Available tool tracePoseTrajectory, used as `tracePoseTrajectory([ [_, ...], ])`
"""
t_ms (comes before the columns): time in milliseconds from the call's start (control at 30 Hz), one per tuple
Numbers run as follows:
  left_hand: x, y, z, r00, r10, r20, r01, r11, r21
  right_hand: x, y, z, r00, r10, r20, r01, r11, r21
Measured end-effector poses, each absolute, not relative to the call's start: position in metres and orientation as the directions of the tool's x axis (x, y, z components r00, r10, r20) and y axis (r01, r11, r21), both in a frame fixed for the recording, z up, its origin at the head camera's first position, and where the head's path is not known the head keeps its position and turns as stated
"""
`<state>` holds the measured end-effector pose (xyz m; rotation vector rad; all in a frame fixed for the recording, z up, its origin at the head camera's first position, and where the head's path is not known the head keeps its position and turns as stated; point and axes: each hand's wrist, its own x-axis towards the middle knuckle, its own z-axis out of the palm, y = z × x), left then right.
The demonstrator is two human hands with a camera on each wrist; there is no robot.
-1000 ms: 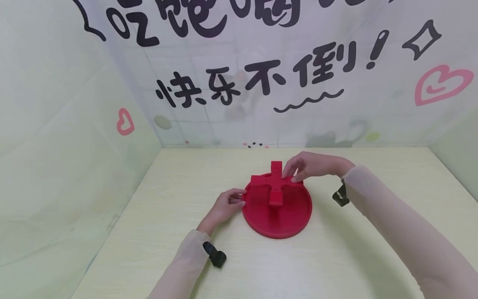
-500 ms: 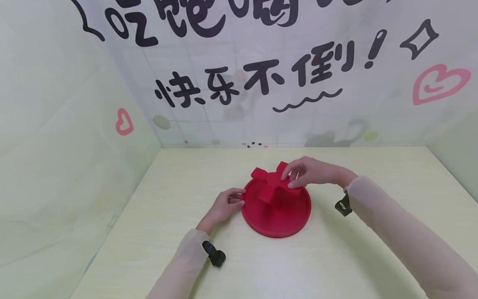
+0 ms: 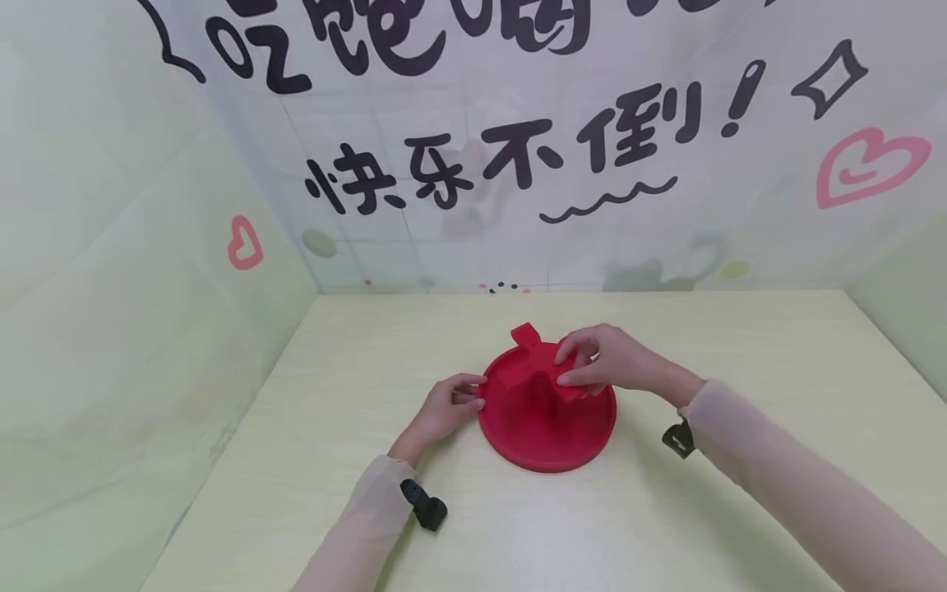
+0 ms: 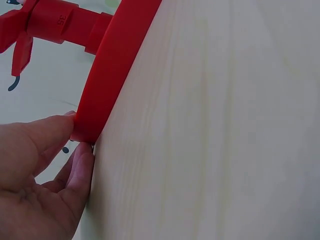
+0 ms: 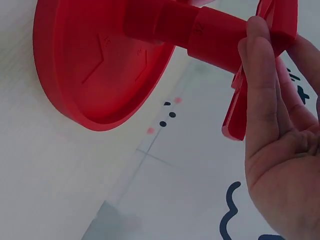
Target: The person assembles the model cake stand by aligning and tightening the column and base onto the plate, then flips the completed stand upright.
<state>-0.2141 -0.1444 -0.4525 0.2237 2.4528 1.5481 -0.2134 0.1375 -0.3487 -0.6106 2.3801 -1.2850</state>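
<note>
A red plastic disc (image 3: 547, 456) with a raised rim lies flat on the pale wooden table. From its middle rises a stepped red post (image 5: 215, 40), topped by a cross-shaped handle (image 3: 526, 334) with flared arms. My left hand (image 3: 441, 413) pinches the disc's left edge between thumb and fingers; the left wrist view shows the fingertips low at the rim, by the tabletop. Up on the cross handle, my right hand (image 3: 617, 364) grips one arm, thumb on the near side. That hand hides part of the cross in the head view.
A white printed sheet (image 3: 444, 247) with black writing stands behind the table (image 3: 370, 345), and pale green sheets (image 3: 133, 329) flank it. Black straps with small devices (image 3: 425, 504) sit on both wrists.
The cross handle has turned about its post, its far arm swinging left. My right hand has moved slightly toward me with the arm it grips. The left hand and disc have stayed put.
</note>
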Motion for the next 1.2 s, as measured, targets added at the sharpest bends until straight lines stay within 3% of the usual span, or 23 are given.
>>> tracePoseTrajectory([
  [400, -0.196, -0.139, -0.422, -0.959, 0.271, -0.087, 0.040, 0.430, 0.902, -0.203, 0.117, -0.346, -0.892, -0.423, -0.159, -0.107, 0.540, -0.835],
  [667, -0.207, -0.143, -0.444, -0.961, 0.262, -0.086, 0.033, 0.420, 0.907, -0.203, 0.121, -0.338, -0.876, -0.444, -0.188, -0.116, 0.573, -0.811],
  [1000, -0.211, -0.145, -0.451, -0.964, 0.251, -0.086, 0.029, 0.423, 0.906, -0.228, 0.136, -0.312, -0.863, -0.477, -0.165, -0.213, 0.642, -0.737],
  [1200, -0.211, -0.144, -0.451, -0.963, 0.253, -0.097, 0.021, 0.426, 0.904, -0.250, 0.145, -0.308, -0.797, -0.589, -0.135, -0.322, 0.603, -0.730],
])
